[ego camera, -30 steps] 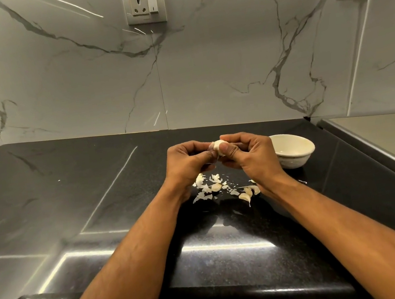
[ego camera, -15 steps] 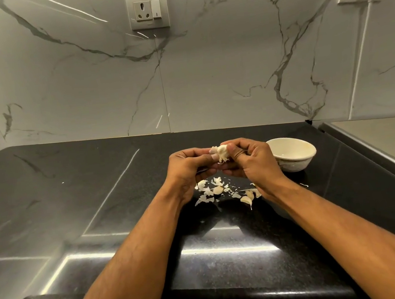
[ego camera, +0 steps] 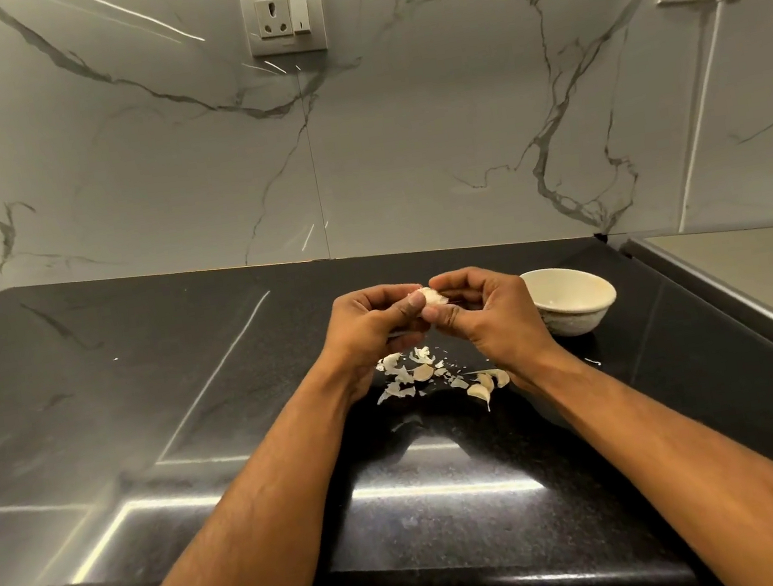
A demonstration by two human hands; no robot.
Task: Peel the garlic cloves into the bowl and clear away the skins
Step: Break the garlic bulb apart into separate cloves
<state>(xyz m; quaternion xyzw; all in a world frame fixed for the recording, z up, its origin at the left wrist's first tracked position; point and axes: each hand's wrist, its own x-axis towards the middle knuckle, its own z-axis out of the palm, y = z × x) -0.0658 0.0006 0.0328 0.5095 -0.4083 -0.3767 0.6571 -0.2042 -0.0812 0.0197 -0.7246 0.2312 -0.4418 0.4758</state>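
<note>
Right now both hands, left point(ego camera: 369, 328) and right point(ego camera: 488, 315), pinch 1 small pale garlic clove point(ego camera: 429, 297) above the glossy black stone surface point(ego camera: 140, 405). Papery white skins point(ego camera: 411, 374) lie scattered below, so a slipped clove could drop among them, missing the cream ceramic bowl point(ego camera: 571, 300).

Glossy speckled black stone counter point(ego camera: 249, 463), polished veined marble wall point(ego camera: 402, 140), glazed ceramic bowl point(ego camera: 578, 314), papery skins point(ego camera: 407, 375).

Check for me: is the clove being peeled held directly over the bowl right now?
No: both hands pinch the clove above the skins on the counter, left of the bowl.
</note>
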